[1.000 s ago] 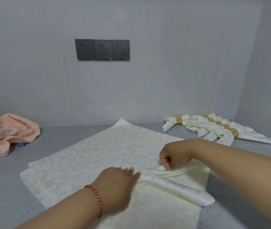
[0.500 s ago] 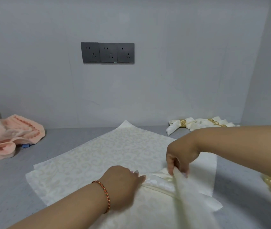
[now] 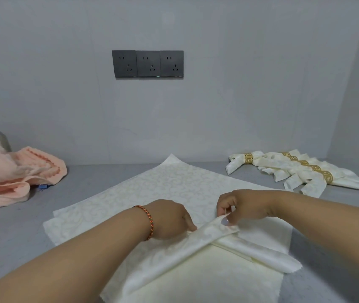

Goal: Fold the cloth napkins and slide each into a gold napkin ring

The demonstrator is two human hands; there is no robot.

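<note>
Napkin (image 3: 198, 243) folded across — right hand (image 3: 243, 207) pinching

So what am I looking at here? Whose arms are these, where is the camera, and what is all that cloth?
No machine here: a person wears a camera on the head, looking down at their own hands. The left hand, with a braided bracelet, presses on a folded cream napkin. The right hand pinches that napkin's folded end. Under it lie flat cream napkins on a grey table. At far right are finished napkins in gold rings. A pink towel lies at left; wall sockets hang behind.
</note>
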